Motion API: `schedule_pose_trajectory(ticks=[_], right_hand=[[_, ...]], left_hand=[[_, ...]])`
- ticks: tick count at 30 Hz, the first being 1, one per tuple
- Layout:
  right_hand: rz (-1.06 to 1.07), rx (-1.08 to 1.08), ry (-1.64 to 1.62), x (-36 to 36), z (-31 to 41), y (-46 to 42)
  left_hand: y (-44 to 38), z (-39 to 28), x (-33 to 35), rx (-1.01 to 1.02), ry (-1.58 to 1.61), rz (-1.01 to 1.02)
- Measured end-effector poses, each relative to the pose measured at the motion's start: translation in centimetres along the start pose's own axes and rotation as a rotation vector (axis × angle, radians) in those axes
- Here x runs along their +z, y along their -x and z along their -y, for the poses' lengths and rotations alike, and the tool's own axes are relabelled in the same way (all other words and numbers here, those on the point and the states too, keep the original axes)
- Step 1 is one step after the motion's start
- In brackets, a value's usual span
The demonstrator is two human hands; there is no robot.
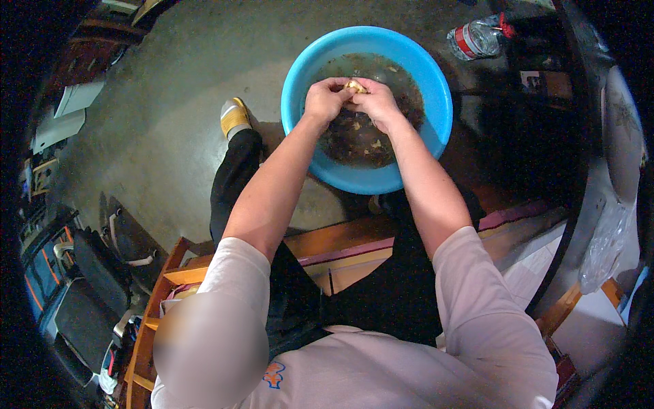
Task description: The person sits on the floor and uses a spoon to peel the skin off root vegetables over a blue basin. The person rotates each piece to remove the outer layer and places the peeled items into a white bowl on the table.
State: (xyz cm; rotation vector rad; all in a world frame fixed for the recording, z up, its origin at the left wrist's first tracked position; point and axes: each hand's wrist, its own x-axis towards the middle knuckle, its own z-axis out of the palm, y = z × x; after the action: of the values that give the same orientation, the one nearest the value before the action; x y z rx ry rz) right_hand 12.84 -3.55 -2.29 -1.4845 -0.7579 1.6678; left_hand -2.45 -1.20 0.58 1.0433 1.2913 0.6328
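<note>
A blue plastic basin (pixel 443 110) stands on the floor before me, with murky water (pixel 357 145) and brown and pale bits floating in it. Over the water my left hand (pixel 325 100) and my right hand (pixel 377 101) meet, the fingers of both pinching a small, pale yellowish piece (pixel 356 86). Its kind is too small to tell. Part of the piece is hidden by the fingers. Both wrists are above the basin, inside its rim.
Beyond the basin at the right lies a clear plastic bottle (pixel 477 40) with a red cap and label. My foot in a yellow shoe (pixel 235 116) is left of the basin. A wooden rack (pixel 153 301) and dark bags (pixel 92 307) are at lower left. A clear plastic bag (pixel 608 245) hangs at the right.
</note>
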Motion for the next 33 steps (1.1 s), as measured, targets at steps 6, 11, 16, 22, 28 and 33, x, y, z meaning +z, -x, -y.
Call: schedule_pose_trajectory(ticks=[6,11,16,22,28,33], right_hand=[[0.157,0.096,-0.064,0.0,1.5,2.0],[0.163,0.051,-0.208,-0.8,2.1,2.9],[0.095,0.074,-0.173,-1.1,3.3,3.6],[0.145,0.219,-0.182,-1.8,4.0,3.6],[0.156,0.152,-0.208,-1.7,3.5,3.4],[0.194,0.1,-0.208,-2.5,4.0,3.6]], left_hand=[[-0.5,-0.7,-0.4,0.039,-0.273,-0.133],[-0.7,-0.1,-0.4,0.035,-0.434,-0.254],[-1.6,2.0,-0.5,0.057,-0.491,-0.156],[0.0,-0.2,0.3,0.242,-0.212,0.002],[0.5,-1.2,-0.4,0.194,-0.156,0.09],[1.2,-2.3,-0.2,0.342,-0.28,-0.022]])
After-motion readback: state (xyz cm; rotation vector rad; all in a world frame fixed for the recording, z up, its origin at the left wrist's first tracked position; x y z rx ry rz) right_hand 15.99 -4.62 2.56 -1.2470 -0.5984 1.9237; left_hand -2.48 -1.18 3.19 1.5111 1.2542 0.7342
